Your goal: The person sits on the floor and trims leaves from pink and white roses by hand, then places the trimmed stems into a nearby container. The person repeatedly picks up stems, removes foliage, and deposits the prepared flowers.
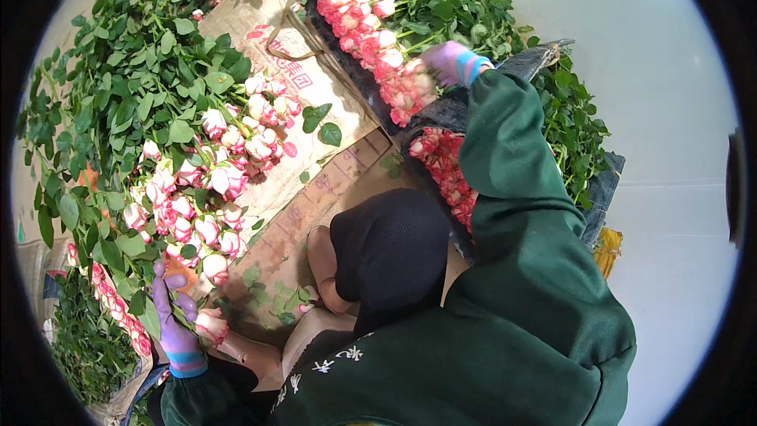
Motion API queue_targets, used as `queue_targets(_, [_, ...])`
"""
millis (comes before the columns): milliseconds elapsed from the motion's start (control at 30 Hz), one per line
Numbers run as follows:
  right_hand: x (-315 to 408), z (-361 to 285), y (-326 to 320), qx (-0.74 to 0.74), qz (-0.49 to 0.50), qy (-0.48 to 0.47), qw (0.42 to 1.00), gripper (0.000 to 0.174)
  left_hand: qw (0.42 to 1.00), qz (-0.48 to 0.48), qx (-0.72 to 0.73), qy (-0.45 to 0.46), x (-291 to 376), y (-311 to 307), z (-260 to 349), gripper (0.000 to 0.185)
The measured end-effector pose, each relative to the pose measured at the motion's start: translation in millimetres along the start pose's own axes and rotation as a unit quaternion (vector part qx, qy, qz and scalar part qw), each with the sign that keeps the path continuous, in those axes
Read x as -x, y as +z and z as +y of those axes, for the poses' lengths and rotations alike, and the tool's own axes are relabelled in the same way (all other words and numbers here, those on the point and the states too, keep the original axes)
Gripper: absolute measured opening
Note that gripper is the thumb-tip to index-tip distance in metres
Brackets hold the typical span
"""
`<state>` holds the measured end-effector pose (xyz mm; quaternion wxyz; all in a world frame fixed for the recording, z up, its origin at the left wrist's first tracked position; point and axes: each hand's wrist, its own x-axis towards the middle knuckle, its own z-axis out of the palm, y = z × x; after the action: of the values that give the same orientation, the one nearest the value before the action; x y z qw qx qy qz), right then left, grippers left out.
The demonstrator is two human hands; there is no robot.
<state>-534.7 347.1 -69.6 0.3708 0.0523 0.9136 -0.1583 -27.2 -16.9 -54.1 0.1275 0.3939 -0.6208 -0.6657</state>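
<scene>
My left hand [174, 322], in a purple glove with a blue-striped cuff, is at the lower left around the stem of a white-and-pink rose [211, 326]. The bloom hangs out beside the thumb side, and leaves partly hide the stem. With the arm stretched forward, my right hand [449, 63] in a matching glove is at a row of pink-and-white roses [361, 29] laid with heads aligned. It is blurred and touches or hovers over the stems just behind the blooms; whether it grips one is unclear. Before me lies a loose heap of roses [227, 177] with long leafy stems.
A printed sack [331, 100] lies under the heap. Dark sheeting [437, 112] separates the aligned row from another group of redder roses [440, 171]. More roses [115, 302] line the lower left. Fallen leaves [278, 302] litter the brown board [301, 213] near my knees.
</scene>
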Motion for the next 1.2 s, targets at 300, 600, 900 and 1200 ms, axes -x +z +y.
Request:
queue_targets(300, [21.8, -2.7, 5.9, 0.359, 0.052, -0.262, 0.894, 0.048, 0.994, 0.006, 0.092, -0.050, 2.8, 0.2, 0.9, 0.044])
queue_targets(600, [24.3, -31.1, 26.1, 0.326, 0.246, -0.207, 0.889, 0.073, 0.992, 0.009, 0.097, -0.074, 0.7, 6.0, 0.4, 0.039])
queue_targets(900, [4.8, -32.3, 15.0, 0.358, 0.179, -0.136, 0.906, 0.045, 0.998, 0.007, 0.033, -0.054, 3.4, 4.2, 4.1, 0.040])
queue_targets(1200, [-41.9, -94.1, -12.0, 0.148, 0.318, -0.177, 0.920, 0.055, 0.994, 0.029, 0.069, -0.080, -5.8, 3.1, -2.4, 0.041])
